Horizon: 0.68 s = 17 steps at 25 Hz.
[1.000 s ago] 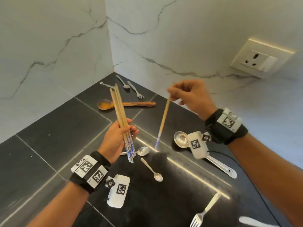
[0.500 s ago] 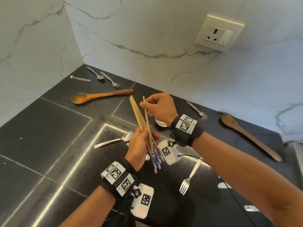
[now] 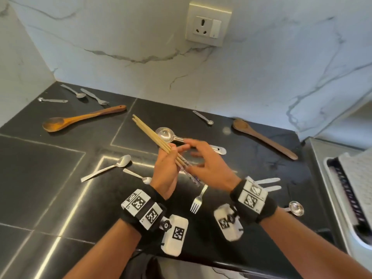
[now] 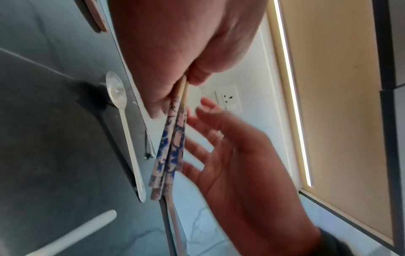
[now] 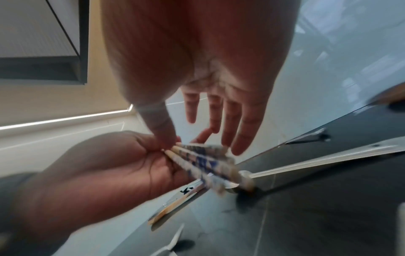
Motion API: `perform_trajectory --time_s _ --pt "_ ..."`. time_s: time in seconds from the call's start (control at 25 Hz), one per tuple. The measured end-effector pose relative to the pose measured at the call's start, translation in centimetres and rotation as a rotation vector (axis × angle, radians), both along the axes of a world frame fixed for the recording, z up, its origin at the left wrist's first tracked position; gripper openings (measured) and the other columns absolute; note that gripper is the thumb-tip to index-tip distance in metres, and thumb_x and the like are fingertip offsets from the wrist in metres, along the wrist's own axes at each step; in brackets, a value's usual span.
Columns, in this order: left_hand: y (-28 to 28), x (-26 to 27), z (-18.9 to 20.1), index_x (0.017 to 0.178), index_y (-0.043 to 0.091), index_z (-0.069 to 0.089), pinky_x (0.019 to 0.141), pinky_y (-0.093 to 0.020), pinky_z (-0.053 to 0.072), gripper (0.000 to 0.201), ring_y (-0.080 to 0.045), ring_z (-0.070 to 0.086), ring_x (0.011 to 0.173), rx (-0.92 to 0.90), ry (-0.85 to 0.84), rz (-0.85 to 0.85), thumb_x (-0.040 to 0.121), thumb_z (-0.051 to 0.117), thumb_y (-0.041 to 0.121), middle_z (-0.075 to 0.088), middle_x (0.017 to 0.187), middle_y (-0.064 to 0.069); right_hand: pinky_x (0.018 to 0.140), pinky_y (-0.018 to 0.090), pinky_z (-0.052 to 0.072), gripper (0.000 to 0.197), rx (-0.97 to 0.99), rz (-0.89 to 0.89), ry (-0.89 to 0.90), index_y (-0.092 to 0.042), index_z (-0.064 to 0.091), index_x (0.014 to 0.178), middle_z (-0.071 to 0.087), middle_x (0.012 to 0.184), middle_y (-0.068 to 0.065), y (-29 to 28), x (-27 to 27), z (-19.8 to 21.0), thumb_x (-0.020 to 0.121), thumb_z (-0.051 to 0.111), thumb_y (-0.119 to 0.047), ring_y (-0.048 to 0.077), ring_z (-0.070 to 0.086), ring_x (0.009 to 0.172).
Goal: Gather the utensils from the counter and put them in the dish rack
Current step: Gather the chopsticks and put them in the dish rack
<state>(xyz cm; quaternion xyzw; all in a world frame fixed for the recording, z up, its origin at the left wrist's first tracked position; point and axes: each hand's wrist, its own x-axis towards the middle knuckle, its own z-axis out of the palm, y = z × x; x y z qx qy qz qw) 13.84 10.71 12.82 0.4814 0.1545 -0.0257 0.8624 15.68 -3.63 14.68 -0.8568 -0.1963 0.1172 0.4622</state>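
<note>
Counter: black counter (image 3: 50, 178), frame centre, utensils scattered.
Left hand (image 3: 165, 174): fist wrapped round chopsticks (image 3: 153, 137) mid-shaft.
Right hand (image 3: 209, 170): fingers spread, empty.
Handling: light, stiff, slippery; likely best gripped bundled.

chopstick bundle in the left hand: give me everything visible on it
The chopsticks are a bundle of several slim, pale sticks that look like wood or bamboo, plain along most of their length, with blue-and-white patterned ends. The left hand grips them around mid-length, above the counter. Plain ends point up and away toward the wall; patterned ends stick out below the palm. The open right hand sits beside the patterned ends, blurred; contact unclear.
</note>
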Motion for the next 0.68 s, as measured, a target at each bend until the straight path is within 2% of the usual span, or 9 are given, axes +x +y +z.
perform_trajectory --time_s 0.08,0.16,0.24,0.32,0.36,0.4,0.48,0.6,0.68 --pt "-3.5 -0.6 1.1 0.125 0.024 0.053 0.088 -0.029 0.050 0.026 -0.009 0.066 0.103 0.009 0.000 0.005 0.100 0.050 0.017 0.065 0.120 -0.008 0.100 0.027 0.050 0.077 -0.089 0.045 -0.012 -0.037 0.034 0.148 0.047 0.139 -0.011 -4.0 -3.3 -0.7 0.084 0.069 -0.016 0.004 0.053 0.121" --pt "-7.4 -1.4 2.1 0.127 0.026 0.051 0.084 -0.025 0.051 0.030 -0.002 0.067 0.094 0.035 -0.003 -0.014 0.098 0.056 0.022 0.064 0.108 0.001 0.093 0.028 0.051 0.071 -0.165 -0.037 -0.073 -0.037 0.033 0.147 0.055 0.132 -0.009 -6.8 -5.6 -0.8 0.086 0.063 -0.016 0.006 0.058 0.112" --pt "-12.2 -2.7 3.0 0.119 0.030 0.051 0.093 -0.029 0.047 0.022 -0.009 0.062 0.107 0.121 -0.024 -0.084 0.098 0.056 0.029 0.060 0.113 0.001 0.077 0.033 0.051 0.049 -0.256 -0.182 -0.217 -0.036 0.041 0.135 0.066 0.108 -0.006 -10.3 -7.4 -0.1 0.091 0.054 -0.019 0.013 0.064 0.090" --pt "-17.3 -4.5 3.9 0.120 0.023 0.052 0.104 -0.032 0.042 0.021 -0.011 0.057 0.116 0.164 -0.066 -0.181 0.100 0.052 0.030 0.060 0.118 0.005 0.063 0.036 0.045 0.025 -0.346 -0.278 -0.292 -0.032 0.046 0.116 0.064 0.084 -0.006 -14.9 -9.1 1.3 0.094 0.046 -0.021 0.017 0.061 0.073" --pt "-19.8 -5.3 4.4 0.118 0.020 0.053 0.110 -0.036 0.039 0.020 -0.011 0.057 0.119 0.177 -0.095 -0.222 0.100 0.050 0.028 0.064 0.120 0.006 0.059 0.036 0.041 0.017 -0.405 -0.307 -0.319 -0.030 0.046 0.110 0.061 0.078 -0.007 -17.6 -9.8 2.1 0.095 0.044 -0.022 0.018 0.059 0.068" --pt "-22.3 -6.2 5.0 0.113 0.019 0.054 0.113 -0.040 0.037 0.016 -0.014 0.058 0.120 0.197 -0.131 -0.265 0.101 0.050 0.027 0.068 0.120 0.003 0.057 0.035 0.038 0.012 -0.467 -0.335 -0.337 -0.028 0.044 0.107 0.059 0.075 -0.007 -20.6 -10.8 3.1 0.096 0.041 -0.023 0.021 0.059 0.067" --pt "-25.8 -6.9 6.4 0.104 0.021 0.057 0.111 -0.044 0.039 0.010 -0.019 0.061 0.119 0.249 -0.208 -0.312 0.098 0.054 0.028 0.070 0.120 -0.007 0.060 0.037 0.041 0.009 -0.559 -0.343 -0.376 -0.026 0.043 0.107 0.059 0.077 -0.004 -25.0 -11.9 5.3 0.098 0.039 -0.026 0.027 0.061 0.069" --pt "-34.1 -8.7 9.2 0.108 0.011 0.060 0.101 -0.031 0.046 0.017 -0.017 0.062 0.113 0.286 -0.423 -0.395 0.098 0.056 0.024 0.067 0.119 -0.017 0.059 0.035 0.036 0.014 -0.663 -0.394 -0.420 -0.022 0.046 0.110 0.058 0.079 -0.001 -35.4 -14.7 9.8 0.102 0.036 -0.029 0.026 0.055 0.067" --pt "-38.9 -9.4 10.8 0.107 0.008 0.060 0.095 -0.028 0.046 0.026 -0.015 0.061 0.106 0.345 -0.581 -0.438 0.095 0.058 0.030 0.067 0.111 -0.013 0.055 0.034 0.035 0.026 -0.744 -0.427 -0.467 -0.018 0.048 0.113 0.060 0.080 0.003 -42.7 -15.9 13.2 0.098 0.033 -0.033 0.030 0.056 0.068"
